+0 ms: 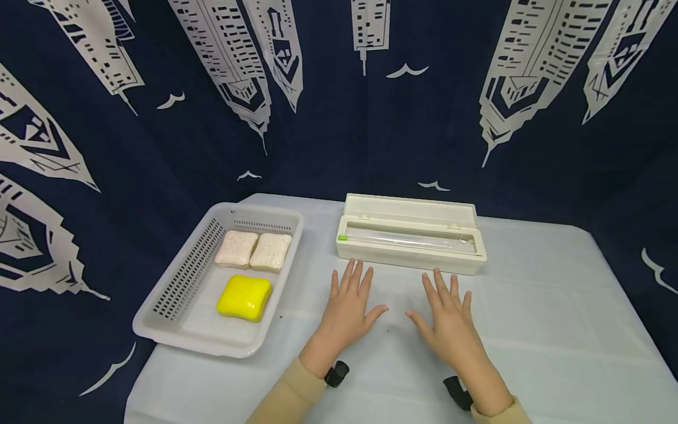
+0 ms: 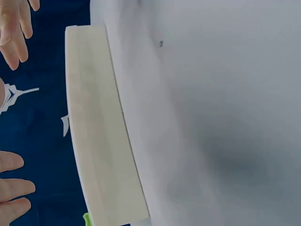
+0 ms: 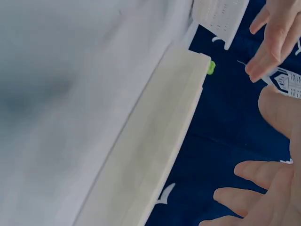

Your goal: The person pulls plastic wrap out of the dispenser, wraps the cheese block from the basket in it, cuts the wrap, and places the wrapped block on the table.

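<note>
My left hand (image 1: 346, 312) is held with its fingers spread over the white table, holding nothing. To its right is my right hand (image 1: 451, 327), also spread and holding nothing. Just beyond both hands lies a long cream cling film dispenser (image 1: 408, 254) with its lid (image 1: 410, 210) tipped back. Clear film (image 1: 408, 238) shows in its slot, and a small green piece (image 1: 342, 238) sits at its left end. Each wrist view shows the dispenser's plain side and fingers of both hands, apart from it.
A white plastic basket (image 1: 182, 335) stands at the left of the table (image 1: 556, 330). It holds a yellow bar of soap (image 1: 244, 297) and two pale speckled bars (image 1: 236, 249). Behind the table hangs a dark blue cloth (image 1: 339, 141) with white building prints.
</note>
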`<state>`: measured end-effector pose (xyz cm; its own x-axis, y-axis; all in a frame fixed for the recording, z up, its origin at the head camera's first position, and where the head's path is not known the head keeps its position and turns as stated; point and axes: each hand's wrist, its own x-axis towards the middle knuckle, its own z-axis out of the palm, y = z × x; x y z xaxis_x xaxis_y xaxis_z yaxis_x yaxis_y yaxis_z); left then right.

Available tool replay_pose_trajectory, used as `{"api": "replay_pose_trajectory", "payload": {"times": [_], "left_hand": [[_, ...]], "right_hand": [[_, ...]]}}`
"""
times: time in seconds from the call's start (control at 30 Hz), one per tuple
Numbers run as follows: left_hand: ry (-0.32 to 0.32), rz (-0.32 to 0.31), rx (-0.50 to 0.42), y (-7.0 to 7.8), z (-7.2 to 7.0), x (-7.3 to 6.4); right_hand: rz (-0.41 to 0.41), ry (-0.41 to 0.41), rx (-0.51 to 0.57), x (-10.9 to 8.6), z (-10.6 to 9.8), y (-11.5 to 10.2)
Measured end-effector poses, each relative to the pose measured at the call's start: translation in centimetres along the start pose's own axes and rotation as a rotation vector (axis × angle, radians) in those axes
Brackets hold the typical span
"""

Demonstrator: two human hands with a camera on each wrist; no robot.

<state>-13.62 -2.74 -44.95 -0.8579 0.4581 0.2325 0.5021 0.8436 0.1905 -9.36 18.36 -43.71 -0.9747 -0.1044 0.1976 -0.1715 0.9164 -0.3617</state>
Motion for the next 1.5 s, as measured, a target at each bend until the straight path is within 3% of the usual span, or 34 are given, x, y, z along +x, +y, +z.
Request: {"api": "replay_pose_trajectory", "payload": {"times": [0.27, 0.4, 0.63, 0.93, 1.1, 1.23, 1.33, 1.5], "left_hand": [[0.018, -0.056, -0.075, -1.4, -1.8, 3.4], [0.075, -0.054, -0.078, -2.4, -2.4, 5.1], [0.173, -0.111, -0.077, -4.3, -2.2, 7.7], [0.079, -0.184, -0.147, -6.1, -0.9, 9.6], [0.061, -0.224, -0.208, -6.6, -0.5, 10.5], [0.003, -0.225, -0.201, -6.9, -0.2, 11.1], [-0.047, -0.221, -0.167, -6.9, 0.1, 11.4], [-0.071, -0.222, -0.138, -7.1, 0.5, 11.5]], "right_hand": [[0.01, 0.024, 0.039, 2.1, -2.7, 1.8], [-0.01, 0.043, 0.038, 3.3, -3.5, 2.7], [-0.016, 0.11, 0.038, 5.9, -4.5, 4.6], [0.079, 0.05, 0.057, 7.6, -4.8, 7.6], [0.061, 0.149, 0.043, 8.6, -4.1, 9.2], [0.016, 0.222, 0.013, 9.9, -3.1, 10.3], [0.011, 0.228, -0.016, 10.8, -2.5, 11.1], [0.023, 0.214, -0.05, 11.8, -1.7, 12.2]]}}
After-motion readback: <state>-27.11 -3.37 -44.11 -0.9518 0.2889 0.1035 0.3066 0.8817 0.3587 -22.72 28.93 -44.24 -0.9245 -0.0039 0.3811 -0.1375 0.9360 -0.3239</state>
